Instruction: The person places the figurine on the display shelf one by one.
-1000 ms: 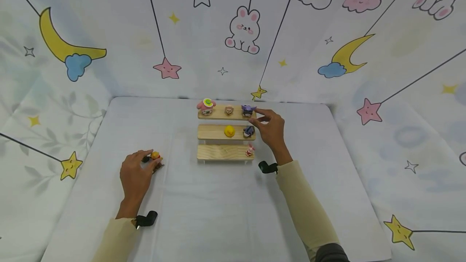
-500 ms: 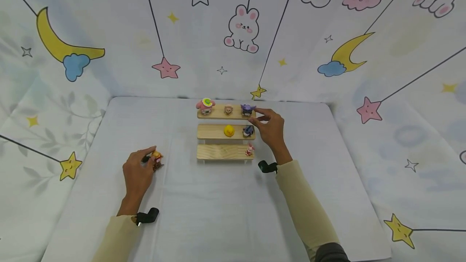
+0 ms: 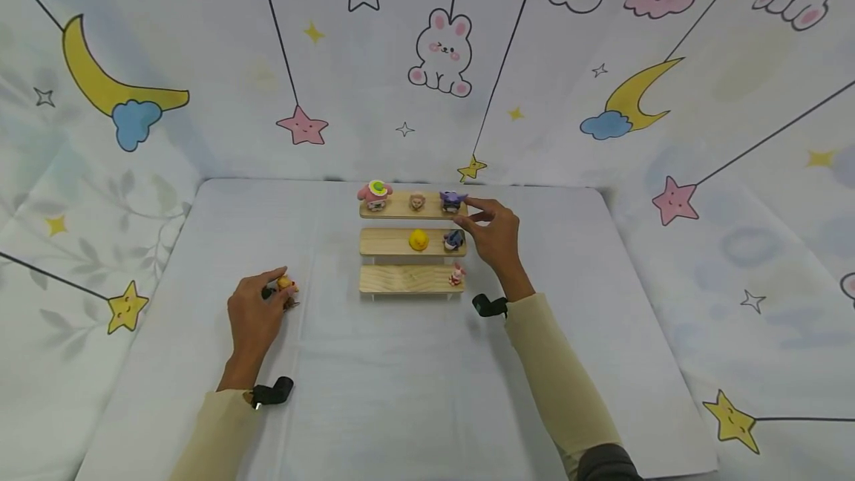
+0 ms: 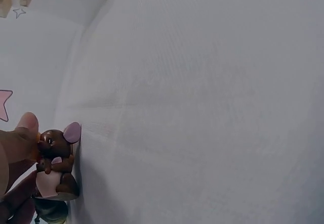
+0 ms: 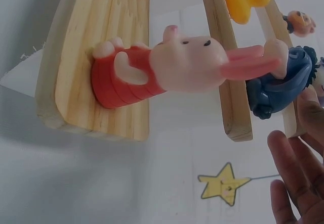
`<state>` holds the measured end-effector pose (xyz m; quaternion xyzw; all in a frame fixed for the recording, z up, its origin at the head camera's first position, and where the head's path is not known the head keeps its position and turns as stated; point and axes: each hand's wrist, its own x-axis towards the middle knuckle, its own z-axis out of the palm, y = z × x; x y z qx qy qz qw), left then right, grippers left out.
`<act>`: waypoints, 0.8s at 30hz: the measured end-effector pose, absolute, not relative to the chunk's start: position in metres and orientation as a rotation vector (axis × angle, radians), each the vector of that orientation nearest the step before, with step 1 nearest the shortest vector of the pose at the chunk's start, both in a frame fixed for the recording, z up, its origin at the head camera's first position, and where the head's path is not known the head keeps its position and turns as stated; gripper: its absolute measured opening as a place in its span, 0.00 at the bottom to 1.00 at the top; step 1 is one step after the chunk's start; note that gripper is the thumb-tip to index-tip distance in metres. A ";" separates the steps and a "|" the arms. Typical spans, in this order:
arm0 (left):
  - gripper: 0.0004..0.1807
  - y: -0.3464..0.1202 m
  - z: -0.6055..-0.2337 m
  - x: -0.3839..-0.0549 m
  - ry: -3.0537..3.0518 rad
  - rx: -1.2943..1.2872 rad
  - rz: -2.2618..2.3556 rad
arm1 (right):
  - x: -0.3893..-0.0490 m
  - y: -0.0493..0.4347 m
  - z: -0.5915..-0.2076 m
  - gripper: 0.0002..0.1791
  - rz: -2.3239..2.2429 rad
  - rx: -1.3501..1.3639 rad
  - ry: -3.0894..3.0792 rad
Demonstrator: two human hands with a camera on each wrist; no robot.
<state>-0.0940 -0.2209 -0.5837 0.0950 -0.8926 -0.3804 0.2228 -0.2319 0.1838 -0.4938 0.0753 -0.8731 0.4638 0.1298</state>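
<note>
My left hand (image 3: 255, 318) is at the left of the table, pinching a small yellow-and-red figurine (image 3: 284, 283) between thumb and fingers. Right beside it stands a brown figurine with pink ears (image 4: 54, 144); something dark green (image 4: 53, 211) shows below it in the left wrist view. At the top step of a three-step wooden stand (image 3: 394, 280), my right hand (image 3: 496, 232) has thumb and index finger at the right side of a purple figurine (image 3: 452, 202). That figurine is mostly hidden in the right wrist view, where the thumb covers its side.
On the stand's top step are a pink figurine (image 3: 375, 197) and a small brown-faced one (image 3: 417, 202). A yellow duck (image 3: 418, 240) and a blue donkey figurine (image 3: 454, 240) occupy the middle step. A pink piglet figurine (image 5: 187, 62) in red is on the lowest. Behind hangs a printed cloth (image 3: 374, 58).
My left hand has shifted slightly right and forward with the yellow-and-red figurine, which tilts a little between the fingers. The right hand stays at the purple figurine.
</note>
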 end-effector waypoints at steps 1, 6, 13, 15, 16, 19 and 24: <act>0.22 -0.221 -0.584 -0.095 -2.467 0.263 -1.045 | -0.232 0.184 -0.494 0.26 1.349 0.222 -2.534; 0.20 -0.221 -0.585 -0.098 -2.468 0.256 -1.049 | -0.231 0.185 -0.493 0.26 1.353 0.240 -2.523; 0.19 -0.216 -0.572 -0.103 -2.436 0.234 -1.080 | -0.231 0.184 -0.492 0.26 1.356 0.232 -2.537; 0.19 -0.213 -0.564 -0.106 -2.422 0.212 -1.097 | -0.231 0.184 -0.492 0.26 1.361 0.223 -2.539; 0.19 -0.211 -0.560 -0.108 -2.411 0.198 -1.114 | -0.231 0.184 -0.492 0.26 1.360 0.218 -2.541; 0.21 -0.206 -0.549 -0.112 -2.382 0.156 -1.159 | -0.231 0.185 -0.492 0.26 1.360 0.214 -2.544; 0.21 -0.196 -0.534 -0.119 -2.356 0.060 -1.223 | -0.231 0.185 -0.492 0.26 1.364 0.216 -2.538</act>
